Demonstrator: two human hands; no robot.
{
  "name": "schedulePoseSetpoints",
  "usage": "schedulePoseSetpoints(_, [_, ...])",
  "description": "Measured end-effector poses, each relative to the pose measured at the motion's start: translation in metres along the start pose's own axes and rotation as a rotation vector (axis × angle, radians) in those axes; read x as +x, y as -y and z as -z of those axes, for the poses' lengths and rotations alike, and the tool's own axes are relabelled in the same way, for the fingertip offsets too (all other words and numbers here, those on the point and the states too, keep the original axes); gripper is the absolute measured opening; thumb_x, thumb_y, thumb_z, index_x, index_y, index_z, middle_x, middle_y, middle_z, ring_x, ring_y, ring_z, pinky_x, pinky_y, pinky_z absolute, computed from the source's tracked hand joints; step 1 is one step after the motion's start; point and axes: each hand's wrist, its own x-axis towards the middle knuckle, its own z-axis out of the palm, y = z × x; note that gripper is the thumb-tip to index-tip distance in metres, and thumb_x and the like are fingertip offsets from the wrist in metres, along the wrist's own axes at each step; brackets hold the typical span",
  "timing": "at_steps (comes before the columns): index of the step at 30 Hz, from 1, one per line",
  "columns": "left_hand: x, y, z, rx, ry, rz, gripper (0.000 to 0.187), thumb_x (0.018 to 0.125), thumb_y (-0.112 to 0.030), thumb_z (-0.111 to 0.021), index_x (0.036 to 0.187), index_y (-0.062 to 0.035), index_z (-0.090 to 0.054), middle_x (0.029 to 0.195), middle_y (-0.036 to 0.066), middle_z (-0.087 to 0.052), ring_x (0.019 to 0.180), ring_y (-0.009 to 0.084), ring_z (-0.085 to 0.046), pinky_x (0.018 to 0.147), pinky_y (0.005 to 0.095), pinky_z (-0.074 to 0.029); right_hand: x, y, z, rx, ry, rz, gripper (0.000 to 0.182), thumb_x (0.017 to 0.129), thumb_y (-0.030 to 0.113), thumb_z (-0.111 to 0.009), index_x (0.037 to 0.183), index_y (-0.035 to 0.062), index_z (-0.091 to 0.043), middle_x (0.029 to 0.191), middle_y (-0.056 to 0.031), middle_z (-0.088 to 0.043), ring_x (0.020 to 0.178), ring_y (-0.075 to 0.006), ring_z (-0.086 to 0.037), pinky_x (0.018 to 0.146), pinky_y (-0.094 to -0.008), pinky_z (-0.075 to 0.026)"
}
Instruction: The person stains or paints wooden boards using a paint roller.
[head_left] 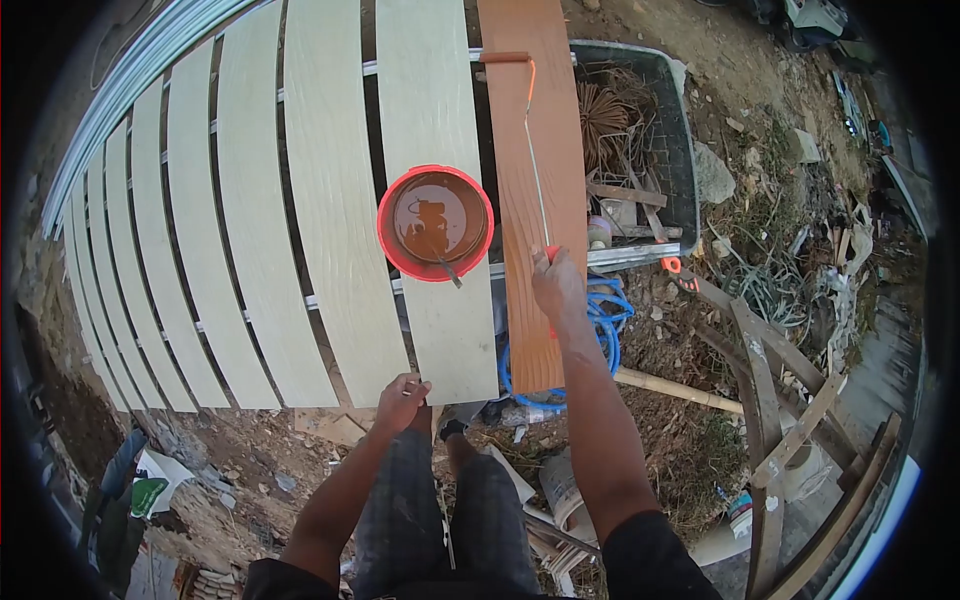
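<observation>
My right hand (558, 285) is closed around the red handle of a paint roller (536, 160). Its long wire frame reaches away from me to a brown roller sleeve (505, 57), which lies across the far part of a brown-coated board (530, 210). My left hand (403, 400) is curled at the near end of the pale boards; whatever its fingers hold, if anything, is hidden. Between my hands and further off, a red bucket (383, 222) of brown paint stands on a pale board (455, 350). A stick or handle (450, 272) leans out over its near rim.
More pale wood-grained boards (250, 200) lie side by side with gaps on metal rails (620, 258). To the right are a dark tub (690, 150) of scraps, a blue hose (608, 330), an orange-handled tool (680, 272) and a wooden frame (765, 440) on rough ground.
</observation>
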Motion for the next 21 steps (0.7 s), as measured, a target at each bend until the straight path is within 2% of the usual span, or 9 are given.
schedulePoseSetpoints(4, [-0.005, -0.01, 0.017, -0.007, -0.042, 0.047, 0.05, 0.085, -0.033, -0.068, 0.116, 0.005, -0.059, 0.078, 0.01, -0.067, 0.069, 0.0158, -0.063, 0.066, 0.03, -0.049, 0.005, 0.008, 0.001, -0.015, -0.016, -0.003, 0.05, 0.096, 0.05, -0.045, 0.099, 0.0007, -0.052, 0.085, -0.0279, -0.065, 0.084, -0.0471, -0.064, 0.072, -0.0545, -0.049])
schedulePoseSetpoints(8, [0.003, 0.0, 0.022, -0.019, -0.06, 0.013, 0.051, 0.085, -0.033, -0.068, 0.118, 0.0052, -0.058, 0.079, 0.009, -0.066, 0.069, 0.0153, -0.063, 0.066, 0.0292, -0.049, -0.097, -0.048, -0.016, 0.003, 0.047, -0.067, 0.044, 0.095, 0.046, -0.049, 0.1, 0.0017, -0.05, 0.077, -0.0291, -0.063, 0.077, -0.0486, -0.063, 0.067, -0.0566, -0.048])
schedulePoseSetpoints(11, [0.005, -0.005, 0.024, -0.018, -0.062, -0.003, 0.052, 0.085, -0.034, -0.068, 0.117, 0.0051, -0.059, 0.078, 0.009, -0.066, 0.07, 0.0141, -0.063, 0.066, 0.0282, -0.049, -0.163, -0.08, -0.018, -0.023, 0.136, -0.174, 0.045, 0.096, 0.045, -0.048, 0.101, 0.0, -0.05, 0.077, -0.0303, -0.063, 0.077, -0.0486, -0.063, 0.067, -0.0563, -0.048])
schedulePoseSetpoints(14, [0.011, -0.023, 0.023, -0.058, 0.003, 0.001, 0.055, 0.086, -0.038, -0.068, 0.12, 0.0045, -0.056, 0.082, 0.009, -0.065, 0.072, 0.0139, -0.062, 0.065, 0.0275, -0.048, -0.151, -0.078, -0.023, 0.004, 0.089, -0.156, 0.047, 0.096, 0.046, -0.047, 0.103, -0.0001, -0.05, 0.077, -0.0306, -0.063, 0.078, -0.0491, -0.063, 0.068, -0.0562, -0.048])
schedulePoseSetpoints(16, [0.021, -0.047, 0.019, -0.28, 0.036, 0.014, 0.061, 0.089, -0.042, -0.065, 0.128, 0.0027, -0.05, 0.088, 0.009, -0.063, 0.073, 0.0141, -0.06, 0.064, 0.0271, -0.047, -0.109, -0.051, -0.017, 0.001, 0.098, -0.133, 0.048, 0.096, 0.046, -0.046, 0.104, -0.0013, -0.05, 0.079, -0.0308, -0.063, 0.079, -0.0489, -0.063, 0.068, -0.0562, -0.048])
schedulePoseSetpoints(20, [0.052, -0.097, 0.027, -0.416, 0.072, -0.162, 0.076, 0.093, -0.05, -0.054, 0.145, -0.0033, -0.025, 0.099, 0.012, -0.061, 0.077, 0.0155, -0.059, 0.067, 0.027, -0.047, 0.001, 0.004, -0.012, -0.008, -0.042, -0.053, 0.053, 0.096, 0.049, -0.044, 0.107, -0.0018, -0.052, 0.086, -0.0294, -0.066, 0.087, -0.0462, -0.065, 0.075, -0.0531, -0.051])
schedulePoseSetpoints(21, [0.056, -0.118, 0.031, -0.392, 0.052, -0.211, 0.075, 0.093, -0.053, -0.051, 0.146, -0.0057, -0.024, 0.102, 0.014, -0.061, 0.079, 0.0174, -0.061, 0.069, 0.0291, -0.049, 0.02, 0.021, 0.0, 0.002, -0.023, -0.039, 0.054, 0.095, 0.05, -0.045, 0.109, -0.0008, -0.055, 0.091, -0.0281, -0.066, 0.091, -0.0452, -0.064, 0.079, -0.052, -0.051])
